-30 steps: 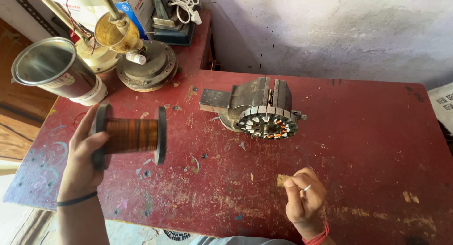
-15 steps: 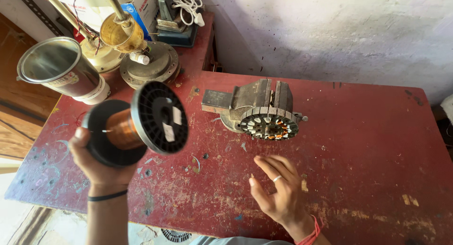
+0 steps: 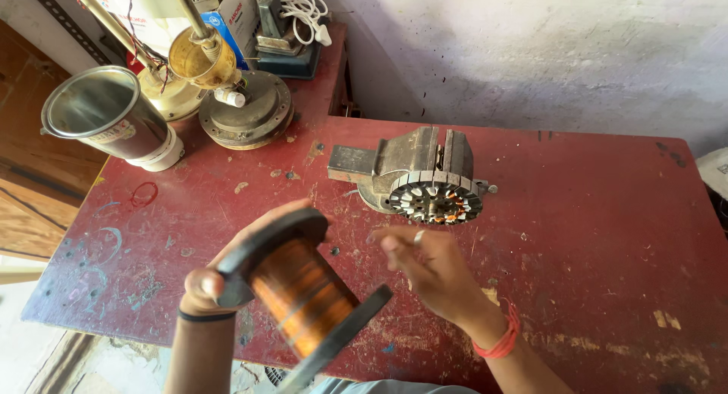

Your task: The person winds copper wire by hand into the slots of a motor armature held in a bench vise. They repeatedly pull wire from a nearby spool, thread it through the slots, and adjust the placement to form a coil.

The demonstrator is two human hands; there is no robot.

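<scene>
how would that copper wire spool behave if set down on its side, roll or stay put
The spool has round black flanges, so on its side it would probably roll. Its thick copper winding suggests it is heavy for its size. The left hand grips one flange.

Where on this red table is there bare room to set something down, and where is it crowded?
Free: the right stretch of the red table between the vise and the right edge, and the left part below the metal can. Crowded: the far left corner around the round motor housing, and mid-front where the hands work with the copper wire spool.

Worn red table [image 3: 607,212], whitewashed wall [image 3: 531,53]
</scene>
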